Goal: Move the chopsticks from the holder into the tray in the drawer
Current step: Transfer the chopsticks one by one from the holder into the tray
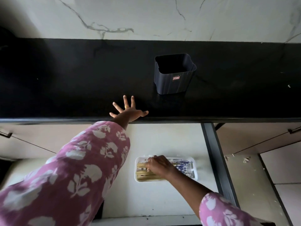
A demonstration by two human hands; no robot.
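Observation:
A dark, ribbed, square holder (pixel 175 79) stands upright on the black countertop (pixel 73 79); I see nothing in its mouth. Below the counter edge, a white tray (pixel 138 160) lies in the open drawer (pixel 162 139). It holds several chopsticks (pixel 145 176) lying side by side, with pale yellow shafts on the left and blue-patterned ends (pixel 183 168) on the right. My right hand (pixel 158 165) is down in the tray, fingers curled onto the chopsticks and covering their middle. My left hand (pixel 130 111) lies flat on the counter's front edge with its fingers spread, holding nothing.
A white marble-patterned wall (pixel 146 17) rises behind the counter. The drawer's dark metal side rail (pixel 215 152) runs along its right. Shut cabinet fronts with dark handles (pixel 291 131) flank the drawer, and crumbs lie scattered on the floor tiles (pixel 244 160) at the right.

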